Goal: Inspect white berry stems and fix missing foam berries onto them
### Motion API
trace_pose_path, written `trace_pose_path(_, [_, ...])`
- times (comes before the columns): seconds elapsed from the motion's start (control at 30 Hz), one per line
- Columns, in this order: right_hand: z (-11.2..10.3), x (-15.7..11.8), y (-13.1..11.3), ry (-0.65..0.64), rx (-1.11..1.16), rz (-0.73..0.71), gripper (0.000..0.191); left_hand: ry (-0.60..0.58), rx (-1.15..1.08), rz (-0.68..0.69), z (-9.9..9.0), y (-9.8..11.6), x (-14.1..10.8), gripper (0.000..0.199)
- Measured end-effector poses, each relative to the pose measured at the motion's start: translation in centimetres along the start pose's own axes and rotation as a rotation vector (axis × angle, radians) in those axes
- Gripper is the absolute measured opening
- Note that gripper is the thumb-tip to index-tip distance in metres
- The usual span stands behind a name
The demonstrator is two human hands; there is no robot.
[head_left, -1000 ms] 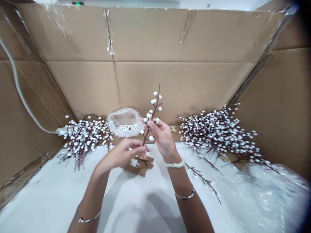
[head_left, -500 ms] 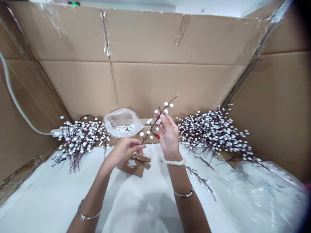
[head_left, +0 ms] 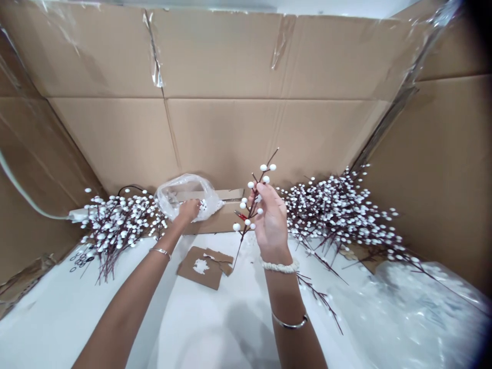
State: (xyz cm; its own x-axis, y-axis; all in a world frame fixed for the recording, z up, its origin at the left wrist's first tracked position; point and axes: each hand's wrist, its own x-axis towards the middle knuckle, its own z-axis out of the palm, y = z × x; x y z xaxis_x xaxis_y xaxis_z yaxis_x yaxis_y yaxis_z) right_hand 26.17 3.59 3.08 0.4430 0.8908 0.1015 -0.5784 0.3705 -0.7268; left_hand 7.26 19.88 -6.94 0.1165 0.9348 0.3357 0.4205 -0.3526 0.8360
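Observation:
Pinched in my right hand (head_left: 270,218) is a brown twig (head_left: 241,237) with several white berries along it, its bare tip pointing up and its stem down to the left. My left hand (head_left: 190,209) reaches into the clear plastic bag (head_left: 210,192), at the loose white berries (head_left: 203,205) inside. Its fingertips are hidden among them. A brown cardboard piece (head_left: 209,281) with a white patch lies on the white table between my forearms. Behind the twig shows a red-handled tool (head_left: 241,216).
Berry branches (head_left: 119,223) are heaped at the left, beside small dark rings (head_left: 79,260). A larger heap (head_left: 334,205) stands at the right, with loose twigs (head_left: 321,296) before it. Clear plastic wrap (head_left: 415,312) covers the right front. Cardboard walls (head_left: 223,128) enclose the table.
My left hand has let go of the twig's stem and moved up and left into the bag. My right hand still holds the twig, which now hangs more upright. The view has shifted slightly.

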Motion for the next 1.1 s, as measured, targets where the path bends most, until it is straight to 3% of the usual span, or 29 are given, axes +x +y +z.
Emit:
trace_pose_path(0.23, [0.0, 0.0, 0.0, -0.025, 0.017, 0.017, 0.024, -0.048, -0.041, -0.08, 2.0, -2.5, 2.7, 0.035])
trace_pose_path(0.43, [0.3, -0.3, 0.0, -0.044, 0.006, 0.021, 0.024, -0.01, -0.1, -0.14, 1.0, -2.2, 3.4, 0.03])
trace_pose_path(0.57, [0.6, -0.5, 0.6, -0.086, -0.021, 0.021, 0.022, 0.113, -0.228, -0.108, -1.2, 0.3, 1.3, 0.027])
trace_pose_path(0.7, [1.4, -1.2, 1.7, -0.174, -0.053, 0.035, 0.019, 0.228, -0.425, -0.049, -3.5, 4.7, -3.4, 0.043])
trace_pose_path(0.87, [2.4, -2.8, 2.8, -0.304, -0.109, 0.014, 0.016, 0.234, -0.875, 0.024, -4.7, 10.8, -8.2, 0.039])
trace_pose_path(1.0, [3.0, -4.0, 3.0, -0.375, -0.17, -0.005, 0.015, 0.256, -0.818, 0.142, -4.7, 13.3, -9.9, 0.03])
trace_pose_path(1.1, [3.3, -4.7, 3.1, -0.384, -0.223, -0.065, 0.016, 0.258, -0.826, 0.14, -4.5, 13.9, -10.6, 0.023])
